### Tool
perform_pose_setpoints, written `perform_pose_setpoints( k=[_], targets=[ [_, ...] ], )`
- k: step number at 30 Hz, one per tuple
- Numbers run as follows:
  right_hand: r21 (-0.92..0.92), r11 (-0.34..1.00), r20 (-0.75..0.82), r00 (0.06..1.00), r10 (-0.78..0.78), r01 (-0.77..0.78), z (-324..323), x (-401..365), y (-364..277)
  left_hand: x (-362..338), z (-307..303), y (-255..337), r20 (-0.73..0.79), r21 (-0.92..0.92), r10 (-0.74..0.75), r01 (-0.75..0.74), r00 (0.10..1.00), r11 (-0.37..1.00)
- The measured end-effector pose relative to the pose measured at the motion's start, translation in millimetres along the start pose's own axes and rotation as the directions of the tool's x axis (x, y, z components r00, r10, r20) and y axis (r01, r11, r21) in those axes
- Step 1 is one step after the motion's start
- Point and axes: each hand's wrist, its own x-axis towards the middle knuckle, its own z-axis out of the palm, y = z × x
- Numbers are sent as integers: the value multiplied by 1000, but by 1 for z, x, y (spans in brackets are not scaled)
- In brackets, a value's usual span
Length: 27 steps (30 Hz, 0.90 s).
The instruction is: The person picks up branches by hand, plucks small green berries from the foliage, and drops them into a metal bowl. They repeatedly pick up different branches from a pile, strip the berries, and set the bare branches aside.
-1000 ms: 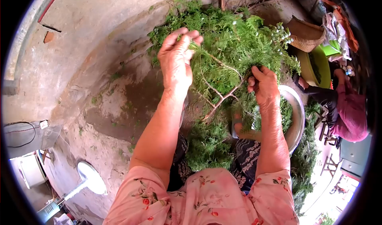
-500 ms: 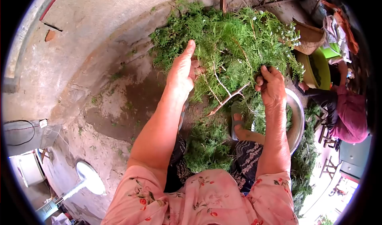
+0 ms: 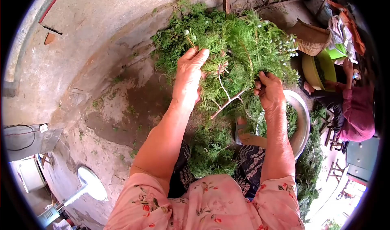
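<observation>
A leafy evergreen branch (image 3: 251, 53) with a bare forked stem (image 3: 226, 104) and pale bluish cones spreads out in front of me. My right hand (image 3: 271, 92) pinches it on the right side, near the woody part. Thumb and fingers of my left hand (image 3: 189, 73) are closed on a small sprig (image 3: 191, 38) with a pale cone at its tip, at the left of the foliage. Below lies a pile of green cuttings (image 3: 211, 152) between my legs. A metal basin (image 3: 304, 124) holding more greenery stands to the right, partly hidden by my right forearm.
Another person in a maroon top (image 3: 357, 118) sits at the right by a yellow-green tub (image 3: 334, 69). A woven basket (image 3: 310, 37) stands behind it. More cuttings (image 3: 310, 165) lie beside the metal basin. A white fan (image 3: 91, 183) is at lower left, near the wall.
My left hand has gone from open, thumb raised, to closed on a sprig. My right hand, still on the branch, has shifted slightly left. The other person's arm has moved to the tub.
</observation>
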Motion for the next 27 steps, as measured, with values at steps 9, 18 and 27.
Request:
perform_pose_setpoints(
  k=[9, 18, 27],
  targets=[
    [85, 967, -23, 969, 245, -242, 4, 5, 27, -9, 22, 10, -17, 106, 56, -54, 998, 993],
    [-273, 918, -104, 958, 268, -287, -1, 20, 39, -13, 23, -6, 65, 258, 41, -56, 997, 964],
    [-78, 922, 97, 924, -371, 378, 13, -7, -12, -10, 22, -39, 342, 707, 287, -447, 895, 548]
  ],
)
